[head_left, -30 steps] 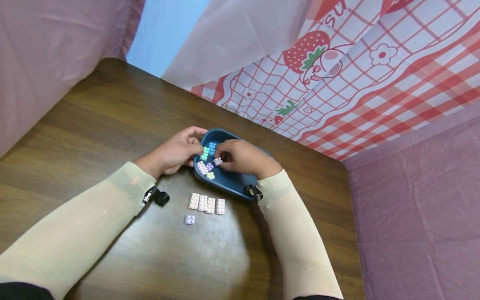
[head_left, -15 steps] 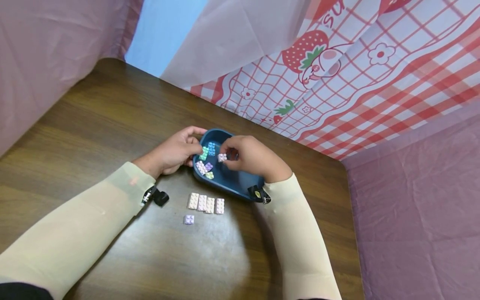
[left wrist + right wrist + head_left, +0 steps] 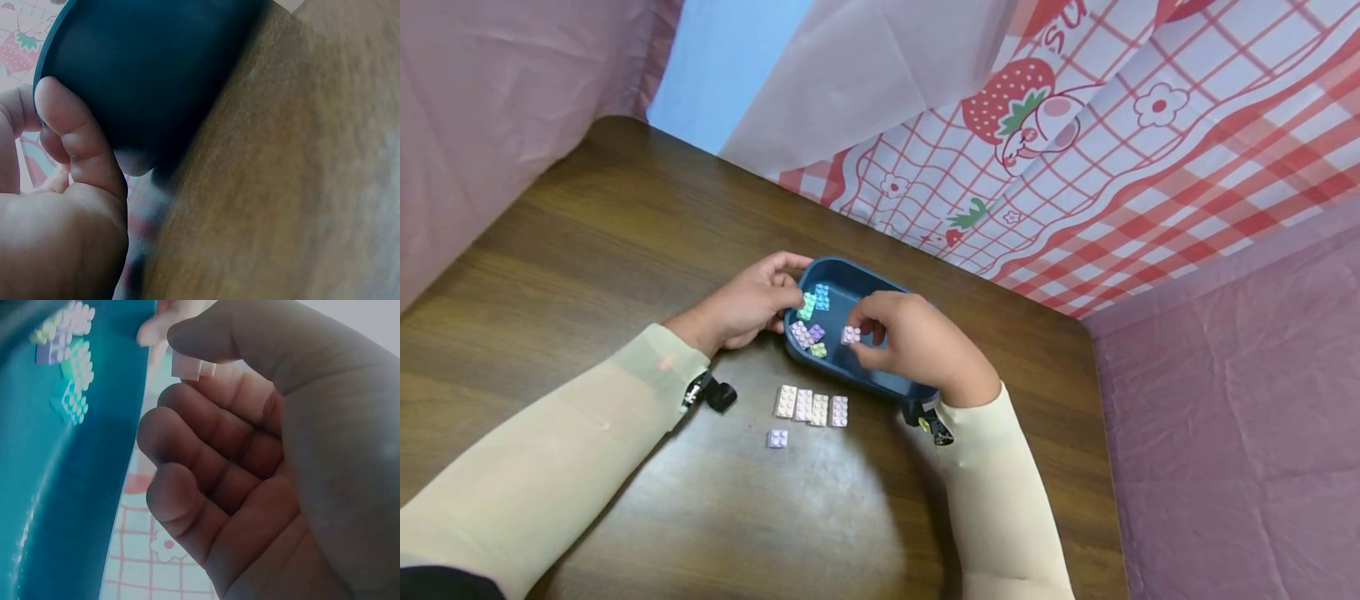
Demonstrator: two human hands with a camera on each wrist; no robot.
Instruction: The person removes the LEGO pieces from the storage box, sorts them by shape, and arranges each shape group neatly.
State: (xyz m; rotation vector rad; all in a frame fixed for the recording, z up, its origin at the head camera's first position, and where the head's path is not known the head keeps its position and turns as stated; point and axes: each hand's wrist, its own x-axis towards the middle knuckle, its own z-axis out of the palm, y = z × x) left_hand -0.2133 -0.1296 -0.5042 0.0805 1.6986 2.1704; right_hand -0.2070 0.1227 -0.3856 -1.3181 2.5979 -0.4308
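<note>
My left hand (image 3: 748, 304) grips the left end of a dark blue tray (image 3: 842, 357), its thumb against the tray's outer wall (image 3: 144, 69) in the left wrist view. Over the tray, my right hand (image 3: 925, 346) pinches a small pale pink toy brick (image 3: 850, 335) between thumb and index finger; the fingers partly cover it in the right wrist view. At the tray's left end lie a blue brick (image 3: 822, 297), a green brick (image 3: 807, 306), a pale pink brick (image 3: 800, 334), a purple brick (image 3: 816, 332) and a lime brick (image 3: 817, 350).
On the wooden table (image 3: 700, 500), in front of the tray, several cream and pale pink bricks (image 3: 820, 410) form a side-by-side row. A square lilac brick (image 3: 778, 438) lies nearer to me. Behind the table hangs a strawberry-patterned cloth (image 3: 1030, 125); pink curtains (image 3: 1225, 417) flank both sides.
My right hand has lifted the pale pink brick away from the other bricks and drawn it rightward and toward me. The left hand has kept its hold on the tray.
</note>
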